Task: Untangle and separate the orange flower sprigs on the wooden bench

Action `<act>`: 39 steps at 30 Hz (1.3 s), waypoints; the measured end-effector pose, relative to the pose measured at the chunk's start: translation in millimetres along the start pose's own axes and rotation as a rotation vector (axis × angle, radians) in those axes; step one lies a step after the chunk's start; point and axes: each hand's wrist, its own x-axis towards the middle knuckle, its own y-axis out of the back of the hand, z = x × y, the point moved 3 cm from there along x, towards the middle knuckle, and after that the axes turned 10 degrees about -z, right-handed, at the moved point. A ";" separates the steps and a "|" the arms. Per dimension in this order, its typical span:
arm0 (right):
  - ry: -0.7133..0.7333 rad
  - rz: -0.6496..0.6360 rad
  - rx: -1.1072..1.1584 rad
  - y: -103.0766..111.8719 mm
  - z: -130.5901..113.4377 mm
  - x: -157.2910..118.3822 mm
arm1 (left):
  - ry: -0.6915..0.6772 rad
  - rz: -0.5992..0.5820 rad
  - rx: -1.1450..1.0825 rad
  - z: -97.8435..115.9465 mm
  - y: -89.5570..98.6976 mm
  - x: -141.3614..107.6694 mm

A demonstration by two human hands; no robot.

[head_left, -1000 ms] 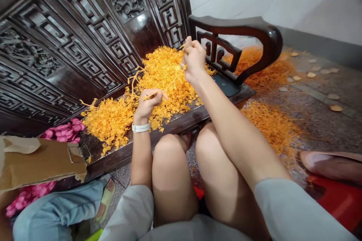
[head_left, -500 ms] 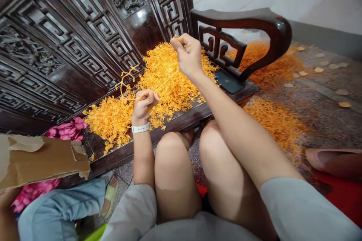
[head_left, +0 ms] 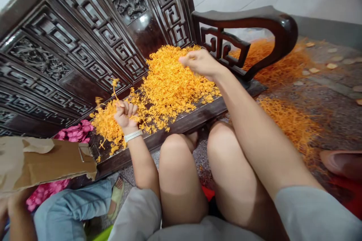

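Note:
My left hand (head_left: 126, 115) is closed on an orange-yellow plastic flower sprig (head_left: 114, 89), whose thin stem sticks up above the fist. It is over the smaller pile of orange sprigs (head_left: 106, 126) on the dark wooden bench. My right hand (head_left: 201, 63) hovers at the right side of the larger heap of small orange plastic blossoms (head_left: 169, 83). Its fingers are stretched out toward the heap, a little blurred, and nothing shows in them.
A carved bench back (head_left: 85, 41) rises behind the piles, with a curved armrest (head_left: 254, 19) at right. Stripped orange stems (head_left: 288, 124) litter the floor. At left, a torn cardboard box (head_left: 56, 162), pink flowers (head_left: 75, 131) and another person's jeans (head_left: 73, 203) are close by.
My right hand has come down and right, its pinch loosened, and the small orange piece no longer shows in it. My left hand has moved left and down with the sprig.

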 end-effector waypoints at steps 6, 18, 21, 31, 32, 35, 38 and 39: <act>-0.123 0.295 -0.172 -31.8 11.7 14.9 | 0.287 -0.147 0.049 -33.2 -21.9 -3.3; -0.067 0.363 -0.204 -33.8 29.1 26.4 | 0.397 -0.267 0.231 -36.2 -34.1 -3.5; -0.051 0.116 -0.012 -51.0 15.5 25.3 | 0.437 -0.279 0.312 -38.7 -35.8 -1.9; 0.064 0.041 0.067 -68.0 -10.8 22.5 | 0.492 -0.390 0.391 -48.9 -46.1 0.2; 0.080 0.114 0.061 -68.7 -10.7 26.0 | 0.461 -0.383 0.349 -49.7 -49.5 2.0; 0.124 0.250 0.060 -79.2 -19.5 34.5 | 0.354 -0.266 0.197 -51.8 -57.6 10.3; 0.164 0.285 0.150 -97.8 -45.0 32.7 | 0.287 -0.049 0.251 -47.7 -58.7 17.8; 0.171 0.274 0.188 -104.3 -55.6 29.8 | 0.291 -0.017 0.311 -42.6 -58.9 18.7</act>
